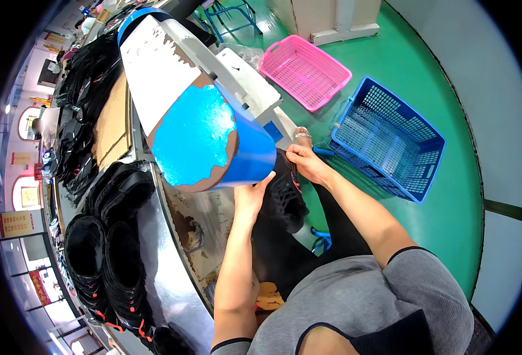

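Between my two hands hangs a black shoe (283, 198) with lacing and small red accents, tilted over my lap below the sewing machine's end. My left hand (249, 196) holds its left side; the thumb shows at the shoe's edge, while the other fingers are mostly hidden. My right hand (309, 164) is closed, thumb and index finger pinching the shoe's upper end at the far right. The blue-covered machine head (213, 139) stands just above my left hand and hides part of the shoe's far end.
Several black fur-lined boots (104, 254) stand on the metal tabletop (172, 284) at left, with more black pieces and cardboard (114, 121) behind. A blue crate (385, 142) and a pink basket (305, 71) lie on the green floor at right.
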Tool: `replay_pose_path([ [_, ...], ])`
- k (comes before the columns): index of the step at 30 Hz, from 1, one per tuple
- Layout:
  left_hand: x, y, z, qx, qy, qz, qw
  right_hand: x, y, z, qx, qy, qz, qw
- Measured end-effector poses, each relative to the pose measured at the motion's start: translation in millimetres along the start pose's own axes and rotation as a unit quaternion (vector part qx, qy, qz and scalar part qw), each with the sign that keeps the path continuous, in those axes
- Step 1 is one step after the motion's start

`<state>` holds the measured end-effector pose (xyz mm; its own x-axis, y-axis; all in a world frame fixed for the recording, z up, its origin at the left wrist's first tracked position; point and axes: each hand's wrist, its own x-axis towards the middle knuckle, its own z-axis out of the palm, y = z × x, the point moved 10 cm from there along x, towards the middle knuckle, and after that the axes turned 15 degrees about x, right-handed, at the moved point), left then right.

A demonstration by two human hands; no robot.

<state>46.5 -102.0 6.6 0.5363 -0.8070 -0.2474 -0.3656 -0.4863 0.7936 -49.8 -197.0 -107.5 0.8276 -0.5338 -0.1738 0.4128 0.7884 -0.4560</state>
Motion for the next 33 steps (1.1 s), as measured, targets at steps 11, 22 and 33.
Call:
replay_pose_path([
  [11,-18,-45,43,-0.467,-0.083,-0.037,0.880,-27,-60,51,-0.379,0.084,-0.064,0.919],
  [22,-139,-102,-15,-0.133,0.063,-0.104,0.984,-110,51,0,-0.044,0.217,0.062,0.973],
  [33,-185,9,31,0.350,0.109,0.184,0.912,-133,8,-40,0.209,0.307,-0.042,0.927],
])
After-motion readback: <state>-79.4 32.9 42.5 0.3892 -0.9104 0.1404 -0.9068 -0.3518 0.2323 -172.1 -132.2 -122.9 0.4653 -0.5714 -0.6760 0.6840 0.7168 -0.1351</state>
